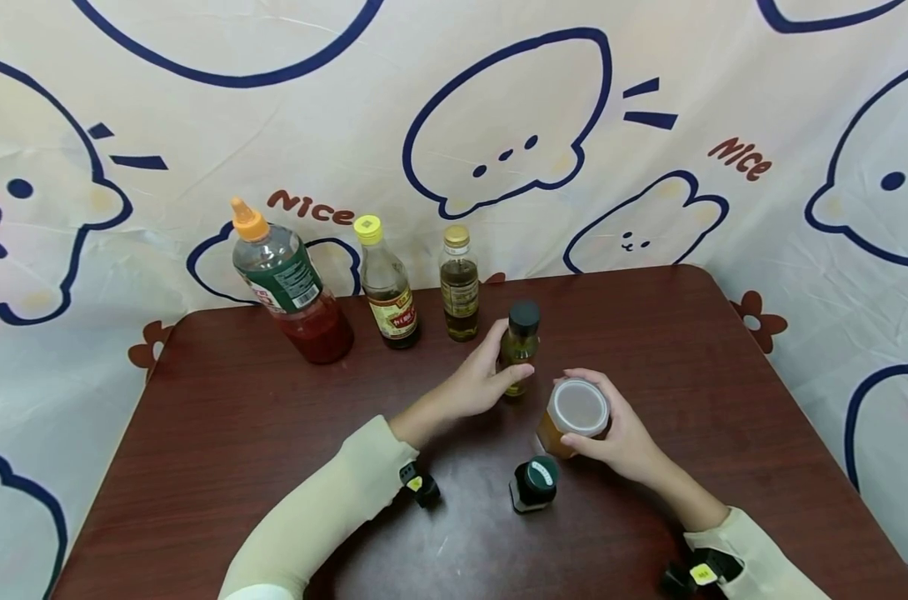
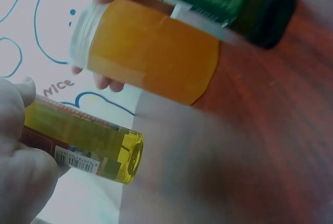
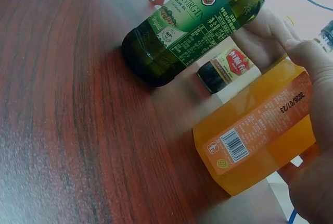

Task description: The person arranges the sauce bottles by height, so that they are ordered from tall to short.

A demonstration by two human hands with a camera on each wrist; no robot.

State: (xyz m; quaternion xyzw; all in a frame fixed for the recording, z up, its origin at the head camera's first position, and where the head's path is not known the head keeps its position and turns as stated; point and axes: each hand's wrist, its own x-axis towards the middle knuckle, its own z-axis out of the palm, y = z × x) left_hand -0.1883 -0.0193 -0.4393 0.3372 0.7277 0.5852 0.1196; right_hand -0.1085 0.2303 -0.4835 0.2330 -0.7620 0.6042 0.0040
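My left hand (image 1: 484, 375) grips a small bottle of yellow oil (image 1: 524, 343) with a black cap. The oil bottle's base (image 2: 133, 159) shows in the left wrist view. Around a jar of orange contents (image 1: 555, 435) with a white lid curls my right hand (image 1: 622, 437); the jar's barcode label (image 3: 260, 130) faces the right wrist camera. An olive oil bottle (image 3: 192, 31) with a green cap stands in front of the jar, untouched by either hand. Whether the two held things touch the table, I cannot tell.
Along the back edge of the brown table (image 1: 289, 467) stand a red sauce bottle (image 1: 304, 308) with an orange nozzle, a dark sauce bottle (image 1: 394, 304) with a yellow cap and an oil bottle (image 1: 460, 296) with a tan cap. A printed cloth (image 1: 334, 142) hangs behind.
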